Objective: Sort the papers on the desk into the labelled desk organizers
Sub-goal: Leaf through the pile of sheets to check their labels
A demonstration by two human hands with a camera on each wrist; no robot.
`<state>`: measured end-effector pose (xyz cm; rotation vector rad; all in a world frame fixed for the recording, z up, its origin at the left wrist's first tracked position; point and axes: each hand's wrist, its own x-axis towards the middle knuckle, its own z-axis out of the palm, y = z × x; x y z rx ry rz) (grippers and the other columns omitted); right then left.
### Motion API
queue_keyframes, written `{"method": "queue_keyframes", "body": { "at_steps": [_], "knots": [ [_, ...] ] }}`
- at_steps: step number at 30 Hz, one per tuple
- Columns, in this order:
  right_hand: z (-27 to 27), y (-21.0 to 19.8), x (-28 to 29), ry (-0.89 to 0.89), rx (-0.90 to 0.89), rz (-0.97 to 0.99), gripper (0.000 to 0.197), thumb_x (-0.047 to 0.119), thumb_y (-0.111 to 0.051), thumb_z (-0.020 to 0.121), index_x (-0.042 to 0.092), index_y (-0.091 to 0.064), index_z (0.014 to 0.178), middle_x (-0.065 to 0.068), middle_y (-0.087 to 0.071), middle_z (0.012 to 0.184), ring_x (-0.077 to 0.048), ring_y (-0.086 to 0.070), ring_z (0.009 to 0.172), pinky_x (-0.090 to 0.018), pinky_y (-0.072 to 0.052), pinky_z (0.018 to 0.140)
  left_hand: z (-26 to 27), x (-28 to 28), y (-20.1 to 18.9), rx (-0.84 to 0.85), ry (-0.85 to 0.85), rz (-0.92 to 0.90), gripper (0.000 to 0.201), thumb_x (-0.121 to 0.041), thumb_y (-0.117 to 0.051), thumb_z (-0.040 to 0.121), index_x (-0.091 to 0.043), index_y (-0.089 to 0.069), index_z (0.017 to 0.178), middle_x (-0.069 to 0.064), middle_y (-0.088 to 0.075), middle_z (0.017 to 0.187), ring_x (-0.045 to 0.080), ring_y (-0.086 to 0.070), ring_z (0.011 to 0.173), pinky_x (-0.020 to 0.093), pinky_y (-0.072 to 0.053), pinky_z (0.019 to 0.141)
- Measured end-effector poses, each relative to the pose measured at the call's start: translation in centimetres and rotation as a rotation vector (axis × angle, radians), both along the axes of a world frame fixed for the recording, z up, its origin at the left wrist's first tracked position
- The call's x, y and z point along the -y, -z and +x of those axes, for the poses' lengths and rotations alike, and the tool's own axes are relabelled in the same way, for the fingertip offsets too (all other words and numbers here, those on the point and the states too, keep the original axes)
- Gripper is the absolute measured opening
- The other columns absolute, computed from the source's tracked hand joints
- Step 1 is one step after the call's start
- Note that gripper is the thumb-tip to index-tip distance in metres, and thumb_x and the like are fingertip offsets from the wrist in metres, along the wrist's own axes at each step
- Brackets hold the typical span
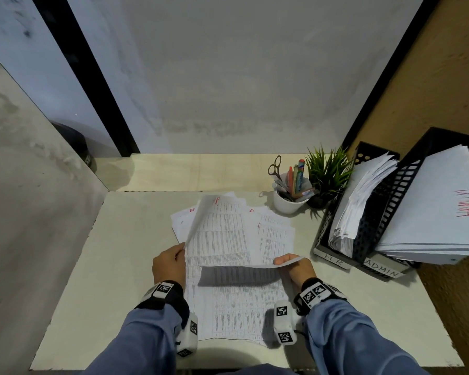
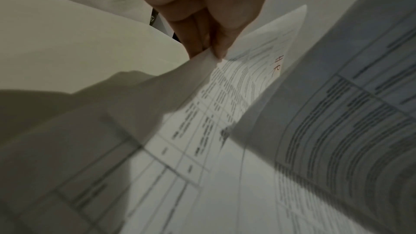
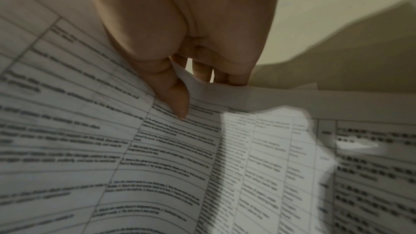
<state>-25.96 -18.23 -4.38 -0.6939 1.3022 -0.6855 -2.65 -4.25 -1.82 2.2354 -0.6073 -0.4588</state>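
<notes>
Both hands work the loose papers (image 1: 228, 239) at mid-desk (image 1: 119, 266): left hand (image 1: 169, 265) pinches a sheet marked HR (image 2: 278, 66) upright, right hand (image 1: 295, 267) pinches a lifted sheet (image 1: 238, 274), presumably to read labels before filing in the organizers (image 1: 374, 212) at right.

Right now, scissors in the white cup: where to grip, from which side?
Grip the scissors by the handle loops, coming from above on the left side. They stand blades-down in the white cup, loops protruding at its left rim; pens and the plant crowd the right.
</notes>
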Motion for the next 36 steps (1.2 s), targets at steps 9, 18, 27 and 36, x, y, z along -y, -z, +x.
{"method": "queue_keyframes", "body": {
  "at_steps": [9, 18, 27, 36],
  "knots": [
    [-0.3, 0.8, 0.1, 0.023, 0.016, 0.012, 0.037, -0.028, -0.044, 0.072, -0.001, -0.058, 0.050, -0.012, -0.059, 0.050, -0.023, -0.056, 0.051, -0.025, -0.049, 0.050, 0.1, -0.7, -0.3, -0.063, -0.077, -0.187, 0.021, 0.000, -0.054, 0.090, -0.004, -0.072, 0.099, 0.008, -0.061, 0.126, 0.022, -0.060, 0.108, 0.020, -0.040, 0.085],
    [-1.6, 0.6, 2.3, -0.286, -0.327, -0.031, 0.029, -0.010, -0.068, 0.072, 0.019, -0.062, 0.069, -0.001, -0.060, 0.073, -0.021, -0.056, 0.075, -0.037, -0.049, 0.084, -2.6, 0.4, 0.2, -0.356, -0.062, -0.342, 0.035, 0.014, -0.040, 0.079, -0.009, -0.062, 0.065, 0.002, -0.072, 0.086, 0.019, -0.064, 0.087, 0.026, -0.048, 0.082],
    [-1.7, 0.3, 2.4, -0.197, -0.272, -0.031, 0.028, -0.013, -0.061, 0.078, 0.014, -0.060, 0.071, -0.002, -0.057, 0.070, -0.015, -0.053, 0.064, -0.024, -0.045, 0.060, -2.3, 0.8, 1.7, -0.522, -0.056, -0.374, 0.044, 0.018, -0.045, 0.073, -0.017, -0.061, 0.051, -0.003, -0.066, 0.063, 0.026, -0.057, 0.074, 0.034, -0.046, 0.076],
    [-1.1, -0.7, 0.9, -0.056, -0.051, -0.073, 0.045, -0.012, -0.049, 0.066, 0.013, -0.057, 0.029, 0.004, -0.052, 0.037, -0.018, -0.041, 0.053, -0.022, -0.030, 0.051, 0.3, 0.7, 1.8, -0.276, -0.284, 0.004, 0.020, -0.003, -0.052, 0.083, -0.005, -0.060, 0.102, 0.010, -0.062, 0.108, 0.030, -0.057, 0.094, 0.031, -0.043, 0.080]
  ]
}}
